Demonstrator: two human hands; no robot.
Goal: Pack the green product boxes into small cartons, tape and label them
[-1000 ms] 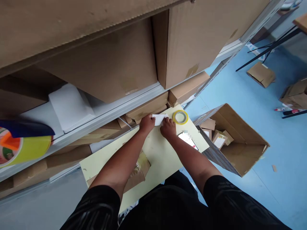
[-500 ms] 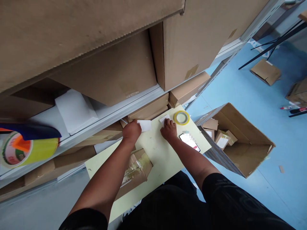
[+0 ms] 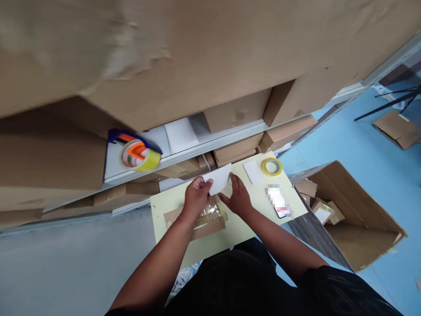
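Observation:
My left hand pinches a white paper label by its left end, thumb on top. The label is raised over the small table. At its right edge is my right hand, thumb and fingers apart; whether a fingertip touches the label I cannot tell. Below both hands lies a small cardboard box with shiny clear tape across it, partly covered by my left forearm. Another white paper rests flat near the table's far edge, beside a yellow-edged tape roll.
A phone lies at the table's right. On the floor beyond, a large open carton holds several small boxes. Shelves with big cartons rise in front; a tape dispenser sits on one at left.
My left hand has brought the label back from the table's far edge. My right hand has let go of the other paper and moved beside the label. The camera view has shifted.

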